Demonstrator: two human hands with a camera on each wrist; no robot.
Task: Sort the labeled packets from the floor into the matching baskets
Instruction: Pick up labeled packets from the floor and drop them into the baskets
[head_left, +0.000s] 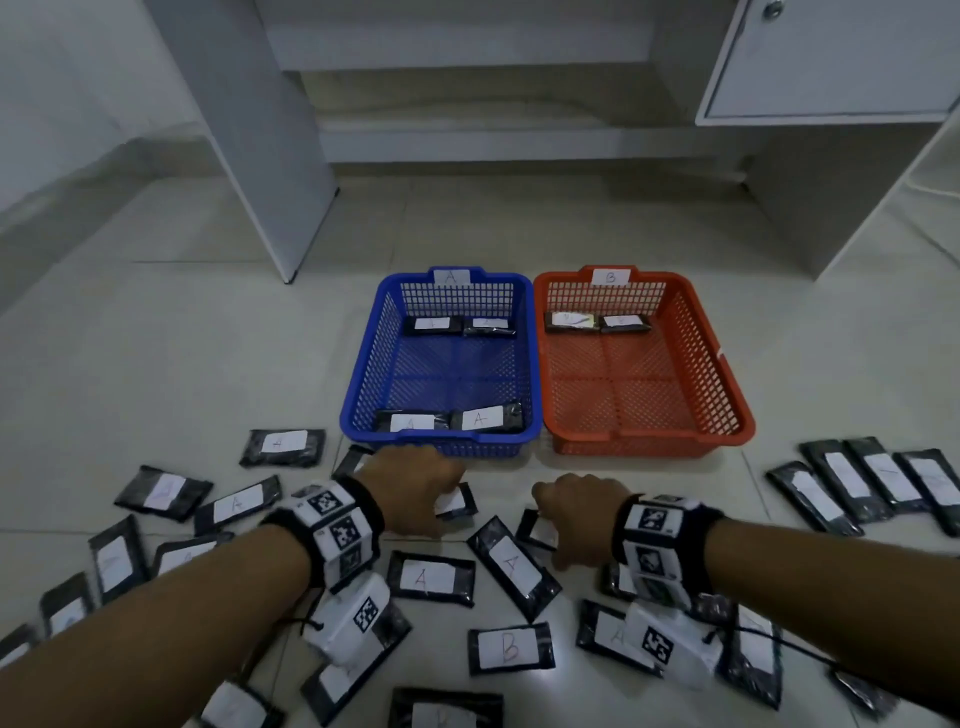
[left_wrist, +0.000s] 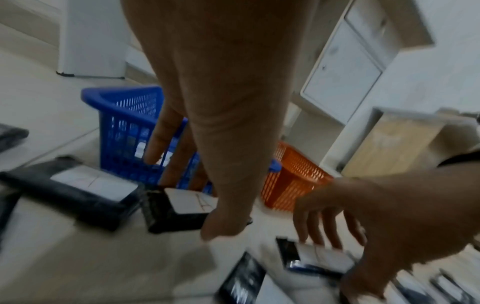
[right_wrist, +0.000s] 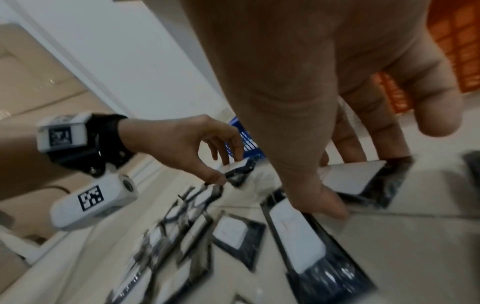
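We take the blue perforated plastic basket (head_left: 363, 374), tagged A on its far rim, as our landmark. Four black plastic packets with white paper labels lie in it: two side by side against the far wall (head_left: 460, 326) and two against the near wall (head_left: 449, 420); one near label plainly reads A, the far labels are too blurred to read. Touching its right side stands the orange perforated plastic basket (head_left: 727, 395), tagged B, with two black labeled packets (head_left: 597, 322) side by side at its far wall.

Just in front of the blue basket, on the pale tiled floor (head_left: 156, 338), our left hand (head_left: 415, 491) pinches a small black packet (head_left: 457, 501) between thumb and curled fingers (right_wrist: 237, 144). In front of the orange basket, our right hand (head_left: 576, 519) reaches down onto another black packet (head_left: 537, 530), thumb and fingers (right_wrist: 350, 148) closing on its edges.

Many more labeled black packets (head_left: 511, 566) lie scattered on the floor nearer us than the blue basket, marked A or B, and a row (head_left: 872, 483) lies well to the right of both baskets.
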